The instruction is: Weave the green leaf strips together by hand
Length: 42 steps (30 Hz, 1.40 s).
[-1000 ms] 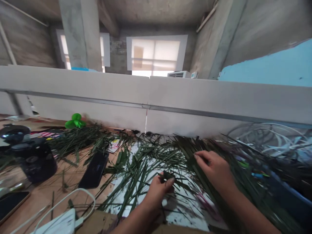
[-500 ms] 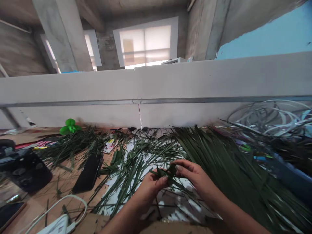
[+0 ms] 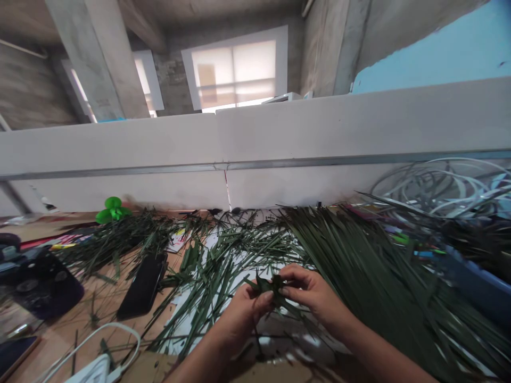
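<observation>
Loose leaf bits (image 3: 215, 266) crowd the table (image 3: 99, 304) around my left hand (image 3: 243, 314) and right hand (image 3: 311, 292), a thick leaf pile (image 3: 359, 266) blocks the right, a black phone (image 3: 141, 284) and white cord (image 3: 115, 325) lie left, and a white wall (image 3: 303, 133) stands behind.

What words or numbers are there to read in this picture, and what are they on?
None can be read.
The coloured paper at the left and the printed sheet under the leaf strips show bright marks, too blurred to read.
The black phone shows no writing.
The folded leaf piece pinched between the left hand and the right hand bears none.
</observation>
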Available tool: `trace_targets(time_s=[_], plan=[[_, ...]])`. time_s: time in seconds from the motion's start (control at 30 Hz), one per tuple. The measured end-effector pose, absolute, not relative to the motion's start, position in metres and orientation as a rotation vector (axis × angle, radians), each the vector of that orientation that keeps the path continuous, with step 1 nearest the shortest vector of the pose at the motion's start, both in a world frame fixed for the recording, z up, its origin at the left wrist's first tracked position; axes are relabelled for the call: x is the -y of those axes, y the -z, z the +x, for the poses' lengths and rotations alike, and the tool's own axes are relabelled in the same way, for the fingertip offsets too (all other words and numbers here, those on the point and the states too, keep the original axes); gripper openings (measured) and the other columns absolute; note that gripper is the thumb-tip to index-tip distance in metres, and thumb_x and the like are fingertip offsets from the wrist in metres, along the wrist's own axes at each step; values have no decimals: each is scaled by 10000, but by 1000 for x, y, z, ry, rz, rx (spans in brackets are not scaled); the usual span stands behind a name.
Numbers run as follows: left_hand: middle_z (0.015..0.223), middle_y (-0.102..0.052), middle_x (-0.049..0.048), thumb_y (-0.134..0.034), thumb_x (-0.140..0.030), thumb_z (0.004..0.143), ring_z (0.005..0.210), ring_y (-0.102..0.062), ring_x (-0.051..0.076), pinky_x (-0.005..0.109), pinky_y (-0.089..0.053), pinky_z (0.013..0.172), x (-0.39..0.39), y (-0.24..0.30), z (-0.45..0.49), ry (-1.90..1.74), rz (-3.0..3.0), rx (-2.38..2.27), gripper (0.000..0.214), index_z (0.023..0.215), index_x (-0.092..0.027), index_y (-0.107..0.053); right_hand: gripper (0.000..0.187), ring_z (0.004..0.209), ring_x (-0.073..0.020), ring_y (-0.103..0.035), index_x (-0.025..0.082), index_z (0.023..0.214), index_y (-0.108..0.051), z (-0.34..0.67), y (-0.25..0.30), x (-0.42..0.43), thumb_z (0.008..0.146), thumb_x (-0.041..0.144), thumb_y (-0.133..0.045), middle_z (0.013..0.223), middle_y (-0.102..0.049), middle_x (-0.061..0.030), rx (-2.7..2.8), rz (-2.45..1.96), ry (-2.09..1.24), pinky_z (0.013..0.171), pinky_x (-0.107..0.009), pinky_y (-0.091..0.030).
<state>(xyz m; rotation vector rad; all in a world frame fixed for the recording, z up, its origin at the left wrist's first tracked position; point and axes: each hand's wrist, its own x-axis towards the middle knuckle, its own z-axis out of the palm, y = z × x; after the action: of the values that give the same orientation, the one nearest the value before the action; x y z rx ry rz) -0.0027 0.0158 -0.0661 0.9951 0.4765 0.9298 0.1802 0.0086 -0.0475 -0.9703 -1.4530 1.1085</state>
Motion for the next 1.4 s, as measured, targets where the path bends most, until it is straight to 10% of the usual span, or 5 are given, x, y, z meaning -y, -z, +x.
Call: trace_targets(time_s=[0.37, 0.6, 0.97, 1.4], plan=[[948, -658, 86, -834, -388, 706, 813, -558, 157, 273, -436, 762, -26, 74, -10, -986, 952, -610, 416, 1038, -153, -750, 318, 895, -214, -658, 212, 883, -698, 187, 34, -10, 715, 461, -801, 905, -742, -33, 1083, -946, -1201, 860, -342, -478], [920, -671, 71, -867, -387, 657, 768, -564, 140, 258, -440, 726, -27, 70, -10, -986, 943, -670, 473, 1050, -150, -750, 344, 621, -160, -577, 204, 902, -687, 196, 27, -11, 687, 442, -811, 653, -659, 13, 1054, -990, -1175, 647, -298, -469], [1010, -700, 92, -866, -280, 668, 905, -609, 195, 319, -443, 850, -26, 71, -10, -1015, 936, -640, 488, 1118, -170, -713, 286, 1012, -237, -656, 255, 1073, -743, 197, 18, -4, 817, 364, -678, 1093, -744, -48, 1356, -1048, -1111, 938, -393, -486], [999, -699, 89, -833, -306, 717, 889, -603, 182, 305, -449, 870, -26, 71, -9, -995, 978, -605, 373, 1050, -163, -745, 109, 838, -207, -652, 264, 907, -710, 188, 12, 10, 864, 254, -610, 891, -719, -8, 1826, -1182, -484, 757, -318, -477]])
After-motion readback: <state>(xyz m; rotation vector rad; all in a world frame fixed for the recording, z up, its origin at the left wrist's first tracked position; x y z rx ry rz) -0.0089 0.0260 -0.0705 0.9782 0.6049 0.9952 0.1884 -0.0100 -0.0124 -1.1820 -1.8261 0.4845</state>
